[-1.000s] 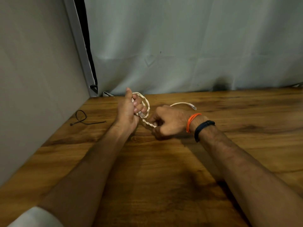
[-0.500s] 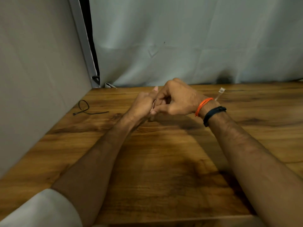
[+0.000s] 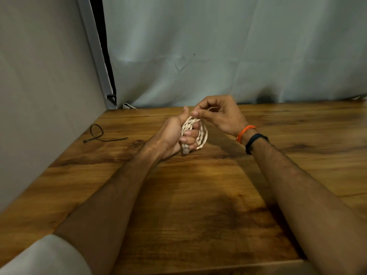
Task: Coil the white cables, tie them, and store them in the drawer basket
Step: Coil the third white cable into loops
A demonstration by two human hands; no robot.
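Note:
A white twisted cable (image 3: 202,133) is wound into a small coil above the middle of the wooden table (image 3: 198,195). My left hand (image 3: 176,133) grips the coil, fingers curled through its loops, and a clear plug end sticks out below the fingers. My right hand (image 3: 220,114) is just above and to the right, pinching the cable's free end at the top of the coil. A black cable tie (image 3: 97,133) lies looped on the table at the far left. No drawer basket is in view.
A grey wall panel (image 3: 39,96) borders the table on the left and a pale curtain (image 3: 218,46) hangs along its back edge. The table's front edge (image 3: 198,266) runs across the bottom of the view.
The cable's loose tail, stretched out to the right one second ago, has been wound in. My right hand has come up over the coil, which is now fuller.

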